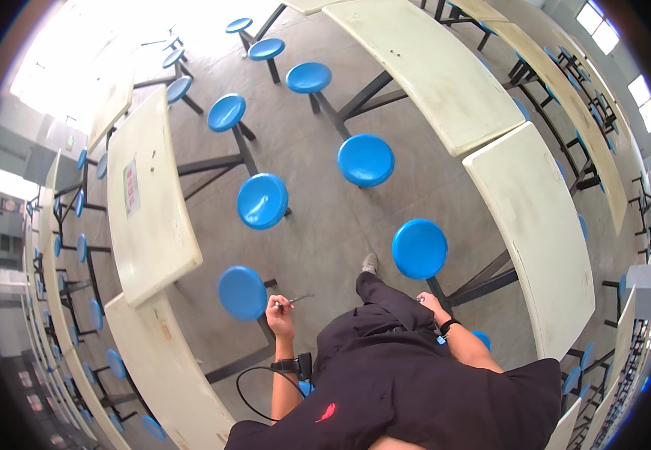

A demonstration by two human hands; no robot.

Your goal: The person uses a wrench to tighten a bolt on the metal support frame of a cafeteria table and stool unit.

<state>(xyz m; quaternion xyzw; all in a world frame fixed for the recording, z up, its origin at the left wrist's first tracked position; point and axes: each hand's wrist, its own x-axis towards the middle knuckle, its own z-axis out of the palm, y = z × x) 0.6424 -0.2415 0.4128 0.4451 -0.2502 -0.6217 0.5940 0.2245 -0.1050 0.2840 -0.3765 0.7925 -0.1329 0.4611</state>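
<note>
My left hand (280, 318) is closed around a thin metal tool (302, 297). Its slim tip sticks out to the right; the exact kind is too small to tell. Close beside that hand is a round blue stool seat (241, 293). My right hand (433, 306) is closed by my right thigh, with a small pale bit at the fingertips that I cannot make out. Ahead of it stands another blue stool (420, 249). A black band with a box and cable (295, 365) circles my left wrist, and a dark band (449, 327) my right.
Long cream tables line both sides, a left one (149, 206) and a right one (534, 232). Blue stools on dark metal frames, such as this one (366, 160), flank the grey floor aisle (318, 225). Frame bars (483, 288) run low beneath the tables.
</note>
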